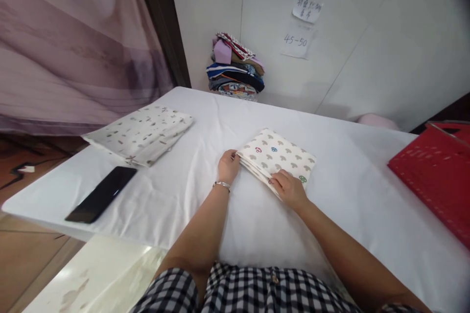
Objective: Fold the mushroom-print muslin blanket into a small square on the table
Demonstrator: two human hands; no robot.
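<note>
A person seated at a table draped in a white cloth [330,205] works both bare hands on a folded square of cream cotton fabric printed with small mushroom shapes [277,154], which lies near the middle of the table, just ahead of the person's checked shirt. The left hand [227,165], a silver bracelet [222,185] at its wrist, grips the near-left corner of the folded cloth, fingers curled together around the stacked edges. The right hand [289,188] rests on the near-right edge, fingers held close and bent down onto the layers, thumb alongside; whether it pinches the edge or only presses it cannot be told.

To the left, well apart from the hands, lies a second folded cloth, off-white with scattered grey flecks [141,133], and nearer the table's front edge a black smartphone [102,193] lies face up. At the far edge, against the white wall, stands a stack of folded fabrics in mixed colours [235,68]. Two handwritten paper notes [301,24] are stuck to the wall above. A red textile with pale stitched marks [436,171] covers the table's right end. A mauve curtain [73,44] hangs at left.
</note>
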